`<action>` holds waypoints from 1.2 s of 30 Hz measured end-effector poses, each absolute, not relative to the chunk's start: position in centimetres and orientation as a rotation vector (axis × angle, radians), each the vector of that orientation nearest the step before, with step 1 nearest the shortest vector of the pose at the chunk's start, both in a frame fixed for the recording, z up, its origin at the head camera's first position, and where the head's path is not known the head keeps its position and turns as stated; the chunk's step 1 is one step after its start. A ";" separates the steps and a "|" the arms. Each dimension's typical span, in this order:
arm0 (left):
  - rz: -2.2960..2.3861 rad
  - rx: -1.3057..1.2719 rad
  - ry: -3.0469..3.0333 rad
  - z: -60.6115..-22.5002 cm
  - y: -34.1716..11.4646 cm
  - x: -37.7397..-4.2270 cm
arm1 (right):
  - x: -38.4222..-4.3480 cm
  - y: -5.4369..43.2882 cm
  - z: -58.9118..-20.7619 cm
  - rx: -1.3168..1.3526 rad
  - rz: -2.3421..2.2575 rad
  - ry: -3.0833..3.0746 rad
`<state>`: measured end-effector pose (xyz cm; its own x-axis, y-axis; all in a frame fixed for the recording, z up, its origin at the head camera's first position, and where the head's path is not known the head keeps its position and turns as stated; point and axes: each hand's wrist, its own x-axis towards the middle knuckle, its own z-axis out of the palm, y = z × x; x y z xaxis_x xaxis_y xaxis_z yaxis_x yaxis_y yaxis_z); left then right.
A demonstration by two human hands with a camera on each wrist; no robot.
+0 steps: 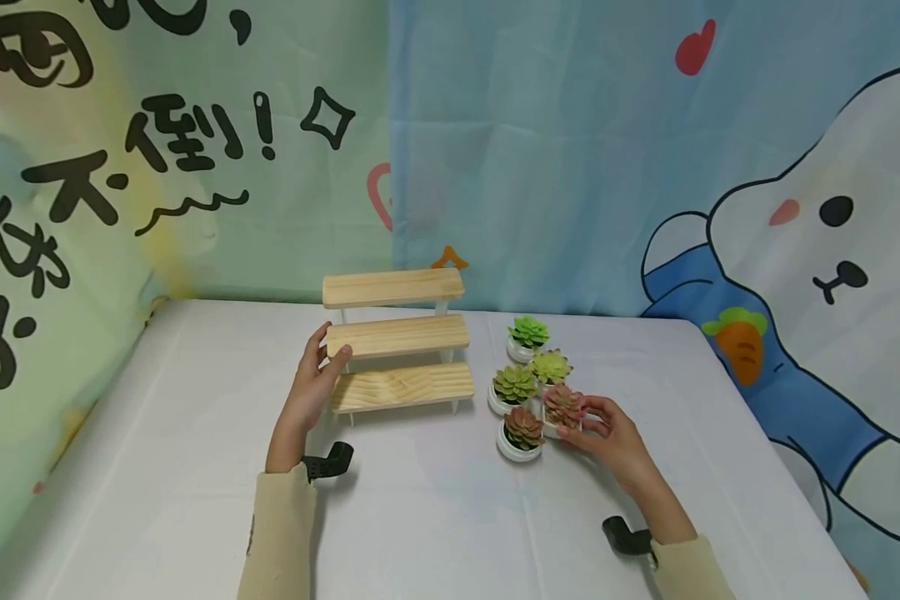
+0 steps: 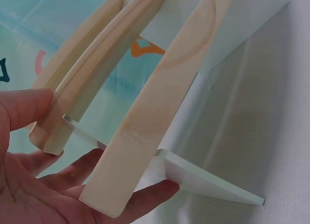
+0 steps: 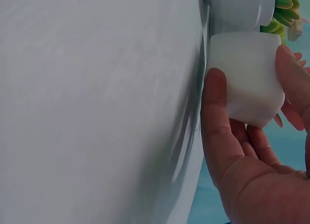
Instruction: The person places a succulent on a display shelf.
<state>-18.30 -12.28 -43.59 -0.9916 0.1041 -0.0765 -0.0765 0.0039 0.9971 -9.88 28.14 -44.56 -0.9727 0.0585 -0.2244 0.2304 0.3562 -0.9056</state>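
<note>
A three-tier wooden shelf stand (image 1: 401, 337) with white legs stands on the table. At its left side is my left hand (image 1: 317, 379), holding the end of the middle board (image 2: 72, 95); in the left wrist view the thumb lies on that board and the fingers reach beneath the boards. Right of the stand, my right hand (image 1: 611, 437) holds a pink succulent (image 1: 562, 404) by its white squarish pot (image 3: 247, 76), thumb and fingers on opposite sides. Beside it stand a reddish-brown succulent (image 1: 523, 427), a green one (image 1: 515, 383), a yellow-green one (image 1: 551, 365) and a bright green one (image 1: 528, 331).
A white cloth covers the table (image 1: 435, 517). Behind it hangs a printed cloth backdrop (image 1: 532, 167) with black lettering and a cartoon animal (image 1: 795, 183). A black wrist camera (image 1: 330, 461) is on the left arm, another camera (image 1: 626, 536) on the right.
</note>
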 end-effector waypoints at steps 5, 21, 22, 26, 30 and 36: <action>2.128 0.049 2.141 -43.5 -12.4 -18.4 | -9.5 28.3 -44.2 0.293 -1.659 2.496; 2.142 0.031 2.153 -43.7 -12.7 -18.3 | -10.1 28.1 -41.5 0.324 -1.746 2.521; 2.144 0.031 2.149 -43.7 -12.7 -18.4 | -10.1 28.0 -41.4 0.318 -1.751 2.520; 2.147 0.036 2.139 -43.9 -12.6 -18.6 | -10.7 28.3 -41.9 0.283 -1.793 2.519; 2.137 0.043 2.140 -44.0 -12.6 -18.6 | -12.8 30.3 -45.6 0.236 -1.840 2.550; 2.124 0.040 2.139 -44.0 -12.5 -18.7 | -15.1 31.6 -48.5 0.248 -1.886 2.566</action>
<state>-18.66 -12.49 -43.97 -0.9916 0.1081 -0.0710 -0.0703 0.0105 0.9975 -15.06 31.56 -48.55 -0.9866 0.1554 -0.0494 0.0935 0.2910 -0.9521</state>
